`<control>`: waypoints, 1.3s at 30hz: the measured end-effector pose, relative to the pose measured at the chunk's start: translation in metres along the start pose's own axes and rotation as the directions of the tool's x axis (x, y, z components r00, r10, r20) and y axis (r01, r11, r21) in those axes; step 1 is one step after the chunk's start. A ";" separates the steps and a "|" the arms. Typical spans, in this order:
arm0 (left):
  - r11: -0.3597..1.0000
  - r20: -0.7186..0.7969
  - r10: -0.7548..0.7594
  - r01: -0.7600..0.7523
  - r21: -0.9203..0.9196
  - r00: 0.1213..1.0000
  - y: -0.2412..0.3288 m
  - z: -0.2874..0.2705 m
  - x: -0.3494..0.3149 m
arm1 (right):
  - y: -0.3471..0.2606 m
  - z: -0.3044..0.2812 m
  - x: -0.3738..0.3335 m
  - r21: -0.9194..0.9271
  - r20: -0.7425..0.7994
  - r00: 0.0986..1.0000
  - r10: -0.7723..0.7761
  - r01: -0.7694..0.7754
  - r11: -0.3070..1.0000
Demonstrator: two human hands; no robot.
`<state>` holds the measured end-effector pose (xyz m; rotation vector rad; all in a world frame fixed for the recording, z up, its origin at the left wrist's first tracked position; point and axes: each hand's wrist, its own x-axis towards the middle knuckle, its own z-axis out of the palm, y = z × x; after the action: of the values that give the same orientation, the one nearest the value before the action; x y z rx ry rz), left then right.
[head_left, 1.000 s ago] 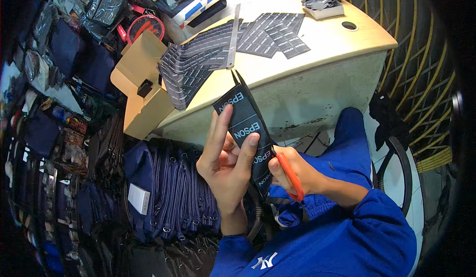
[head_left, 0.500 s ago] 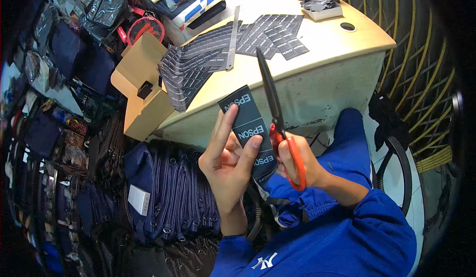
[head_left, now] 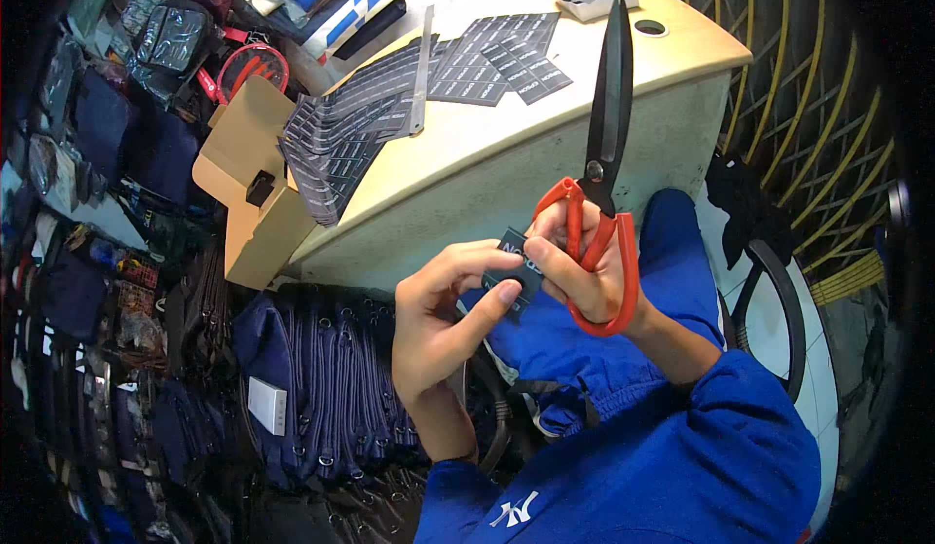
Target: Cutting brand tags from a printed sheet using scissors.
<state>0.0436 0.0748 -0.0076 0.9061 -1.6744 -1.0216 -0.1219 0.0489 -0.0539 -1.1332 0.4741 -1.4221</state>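
Between my two hands is a small black printed label piece (head_left: 527, 277), folded or stacked. Thumb and fingers of my left hand (head_left: 433, 315) pinch its left side. My right hand (head_left: 591, 276) touches its right edge with thumb and fingertips. The same right hand also carries large scissors (head_left: 611, 115) with red handles looped about the fingers. Their long dark blades point up, away from the label, and look closed. Past my hands, black label sheets (head_left: 355, 120) lie overlapping on the desk, with smaller label strips (head_left: 526, 67) to their right.
A metal ruler (head_left: 423, 76) lies across the sheets on the wooden desk (head_left: 575, 106). An open cardboard box (head_left: 258, 223) stands at the desk's left end. A small tray (head_left: 599, 3) sits at the back. Dark blue strapped bags (head_left: 336, 378) are stacked at the lower left.
The long label strip upright in my left hand now shows as a small piece held between both hands. The scissors have swung away from it, and my right fingers have come onto it.
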 end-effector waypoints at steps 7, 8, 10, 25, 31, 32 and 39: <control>0.995 -0.065 -0.052 0.046 -0.088 0.997 -0.001 0.013 0.005 | 0.006 -0.001 0.002 -0.052 -0.060 0.990 -0.126 0.123 0.991; 0.994 -0.093 -0.071 0.063 -0.085 0.993 -0.001 0.014 0.006 | 0.006 -0.003 0.002 -0.052 -0.060 0.990 -0.125 0.122 0.991; 0.997 -0.112 -0.071 0.067 -0.033 0.991 -0.001 0.010 0.005 | 0.003 -0.005 0.003 -0.128 -0.026 1.000 -0.003 0.000 0.992; 0.972 -0.190 -0.099 0.136 0.191 0.977 0.010 -0.039 -0.010 | 0.000 -0.020 -0.012 -0.476 0.381 0.867 0.320 -0.112 0.872; 0.981 -0.143 -0.060 0.085 0.174 0.988 0.012 -0.042 -0.010 | 0.008 -0.028 -0.022 -0.459 0.447 0.819 0.361 -0.136 0.878; 0.990 -0.135 -0.059 0.076 0.120 0.989 0.011 -0.042 -0.011 | 0.008 -0.027 -0.023 -0.439 0.454 0.800 0.393 -0.183 0.880; 0.971 -0.213 -0.058 0.105 0.216 0.975 0.014 -0.040 -0.011 | 0.022 -0.031 -0.027 -0.375 0.528 0.785 0.325 -0.128 0.918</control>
<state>0.0837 0.0814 0.0100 1.1970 -1.6086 -0.7707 -0.1405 0.0585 -0.0948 -1.6409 0.3876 -0.7298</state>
